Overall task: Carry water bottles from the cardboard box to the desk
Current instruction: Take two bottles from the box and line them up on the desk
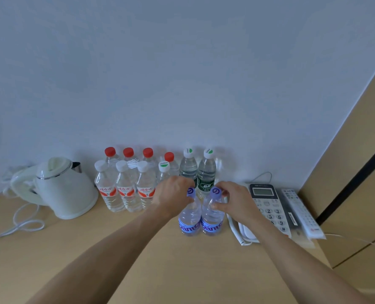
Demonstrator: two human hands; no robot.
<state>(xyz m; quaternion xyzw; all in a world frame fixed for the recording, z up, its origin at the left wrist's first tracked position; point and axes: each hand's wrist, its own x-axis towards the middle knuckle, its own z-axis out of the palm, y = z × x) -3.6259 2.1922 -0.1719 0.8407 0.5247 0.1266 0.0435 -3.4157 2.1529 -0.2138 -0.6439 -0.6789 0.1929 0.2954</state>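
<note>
Two clear water bottles with purple caps and blue labels stand upright side by side on the wooden desk [138, 260]. My left hand [171, 197] grips the neck of the left bottle [190, 222]. My right hand [231, 201] grips the neck of the right bottle [211, 222]. Behind them, against the wall, stand several more bottles: red-capped ones [128, 157] at the back, white-capped ones with red labels [125, 189] in front, and green-labelled ones [206, 172]. The cardboard box is out of view.
A white electric kettle [65, 189] with its base and coiled cord [22, 224] sits at the left of the desk. A desk phone [267, 207] and a white remote control [300, 211] lie at the right. A wooden panel [358, 172] rises on the right.
</note>
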